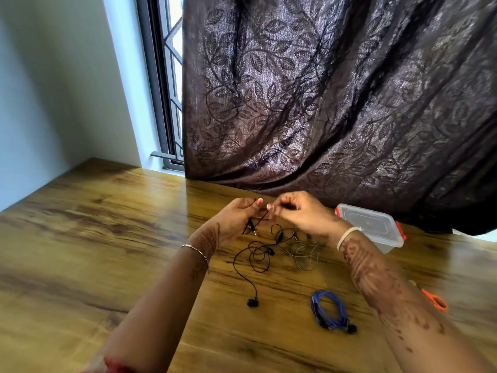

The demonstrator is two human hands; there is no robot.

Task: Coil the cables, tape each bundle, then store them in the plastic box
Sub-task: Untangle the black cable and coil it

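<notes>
Forearms are reaching in from the bottom edge, and I am watching them meet above the middle of the table (107, 238). The left hand (236, 219) is curling its fingers round the black earphone cable (252, 258) close to the plug (252, 229), which is hanging just under the palm. The right hand (298, 214) is pinching the same cable just beside it, with a short strand stretched between the two. Below the hands, the rest of that cable is lying in loose loops on the wood, and I am judging this to be the main hazard. Those loops are touching or crossing the grey cable tangle (301, 251), so winding quickly risks dragging the grey wires along or pulling a knot tight. One earbud (252, 302) is lying at the end of a long trailing length nearer me, and it may catch as the slack comes in. The wire is thin, so a slack pinch may let the first turns spring open. Further out, the blue coiled cable (330, 310) is waiting well apart from the plastic box (373, 227), whose lid appears to be on. Orange scissors (435, 301) are lying at the right edge, and I am not seeing any tape.
</notes>
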